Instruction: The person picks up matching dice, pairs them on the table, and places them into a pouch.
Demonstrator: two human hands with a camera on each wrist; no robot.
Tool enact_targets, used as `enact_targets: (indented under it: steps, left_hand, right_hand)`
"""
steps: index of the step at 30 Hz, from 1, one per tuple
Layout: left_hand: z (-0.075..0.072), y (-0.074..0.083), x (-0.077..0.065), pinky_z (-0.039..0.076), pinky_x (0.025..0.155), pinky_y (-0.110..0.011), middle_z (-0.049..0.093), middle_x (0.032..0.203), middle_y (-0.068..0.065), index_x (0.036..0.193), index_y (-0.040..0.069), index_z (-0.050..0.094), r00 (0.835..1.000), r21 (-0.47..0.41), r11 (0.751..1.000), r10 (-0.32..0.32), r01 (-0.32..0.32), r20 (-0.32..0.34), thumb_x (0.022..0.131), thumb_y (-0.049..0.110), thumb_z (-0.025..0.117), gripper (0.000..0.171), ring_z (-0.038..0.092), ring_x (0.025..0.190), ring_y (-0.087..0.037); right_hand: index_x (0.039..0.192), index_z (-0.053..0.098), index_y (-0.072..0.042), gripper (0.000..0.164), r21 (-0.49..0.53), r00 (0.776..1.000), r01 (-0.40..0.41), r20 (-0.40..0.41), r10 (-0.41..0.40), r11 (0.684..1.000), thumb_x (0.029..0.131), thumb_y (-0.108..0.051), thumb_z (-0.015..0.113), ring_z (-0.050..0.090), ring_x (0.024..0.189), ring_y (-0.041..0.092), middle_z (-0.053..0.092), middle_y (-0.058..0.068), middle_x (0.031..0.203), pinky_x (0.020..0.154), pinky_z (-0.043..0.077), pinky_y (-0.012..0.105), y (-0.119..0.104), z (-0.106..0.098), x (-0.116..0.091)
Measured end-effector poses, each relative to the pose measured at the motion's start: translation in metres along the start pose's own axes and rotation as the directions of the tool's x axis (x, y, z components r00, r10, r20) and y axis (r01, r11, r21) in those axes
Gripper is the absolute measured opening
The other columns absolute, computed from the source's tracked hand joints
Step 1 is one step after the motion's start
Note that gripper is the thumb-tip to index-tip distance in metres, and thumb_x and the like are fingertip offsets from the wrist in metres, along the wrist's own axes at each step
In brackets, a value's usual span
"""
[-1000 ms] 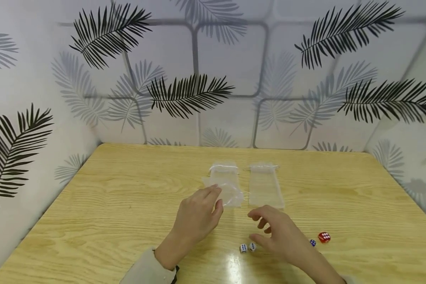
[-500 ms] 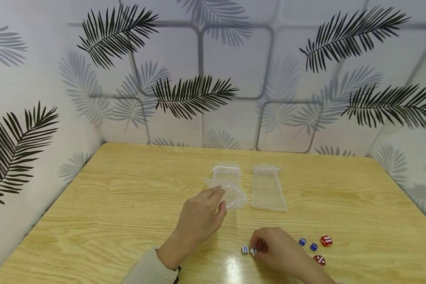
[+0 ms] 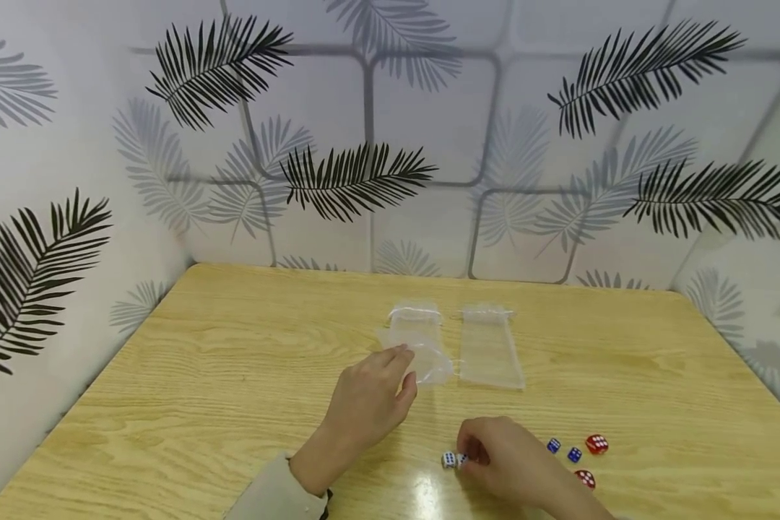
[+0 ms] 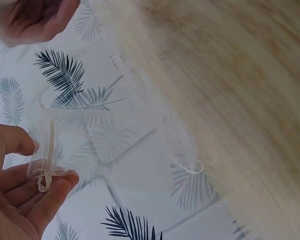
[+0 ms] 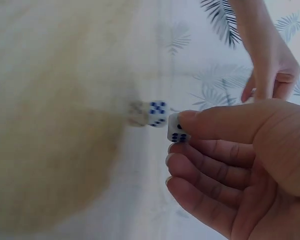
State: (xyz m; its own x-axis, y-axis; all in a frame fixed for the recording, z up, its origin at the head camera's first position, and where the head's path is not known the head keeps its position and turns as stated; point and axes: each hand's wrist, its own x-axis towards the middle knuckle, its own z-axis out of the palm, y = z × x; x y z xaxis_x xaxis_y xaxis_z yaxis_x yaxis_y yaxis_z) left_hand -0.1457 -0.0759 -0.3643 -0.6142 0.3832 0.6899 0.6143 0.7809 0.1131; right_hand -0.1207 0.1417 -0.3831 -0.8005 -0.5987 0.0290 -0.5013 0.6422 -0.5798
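My left hand holds a sheer white drawstring bag by its near side. In the left wrist view the ribbon of that bag hangs between thumb and fingers. My right hand is low over the table, pinching a white die with blue dots between thumb and index finger. A second white die sits on the tabletop just left of the pinched one. Right of this hand lie two small blue dice and two larger red dice, one red die partly hidden by the wrist.
Two more sheer bags lie flat beyond the hands: one partly under the held bag, another to its right. The wooden table ends at a leaf-patterned wall covering at the back and both sides.
My right hand has come down toward me and taken the right-hand white die between its fingertips. More of the blue and red dice now shows. The left hand keeps hold of the bag.
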Motion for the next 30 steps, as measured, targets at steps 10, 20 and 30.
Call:
enact_targets:
  steps: [10,20,30]
  left_hand:
    - [0.002,0.001,-0.001,0.057,0.062,-0.022,0.073,0.098,-0.011,0.097,0.002,0.07,1.0,-0.001,1.0,0.027,-0.027,0.006,0.078,0.008,0.073,0.02,0.072,0.085,-0.023]
    - [0.001,0.001,-0.001,0.057,0.061,-0.022,0.073,0.097,-0.011,0.096,0.002,0.07,0.999,0.005,0.999,0.033,-0.033,-0.001,0.078,0.008,0.073,0.02,0.072,0.084,-0.023]
    - [-0.003,0.006,0.0,0.057,0.063,-0.024,0.073,0.098,-0.011,0.097,0.001,0.071,0.999,-0.051,0.998,0.029,-0.03,-0.017,0.078,0.008,0.073,0.02,0.072,0.086,-0.023]
  right_hand:
    - [0.079,0.061,-0.016,0.013,-0.054,0.988,0.048,-0.147,-0.055,0.997,0.083,-0.013,0.072,0.045,0.06,-0.005,0.056,-0.012,0.068,0.052,0.044,0.017,-0.017,-0.028,0.003]
    - [0.083,0.064,-0.013,0.012,-0.133,0.923,0.126,-0.348,-0.165,0.983,0.08,-0.007,0.074,0.045,0.06,-0.004,0.058,-0.01,0.072,0.054,0.044,0.016,-0.041,-0.041,0.022]
    - [0.082,0.064,-0.01,0.018,-0.259,0.835,0.115,-0.498,-0.235,0.959,0.073,-0.004,0.079,0.039,0.058,0.002,0.05,-0.006,0.067,0.053,0.037,0.017,-0.051,-0.035,0.039]
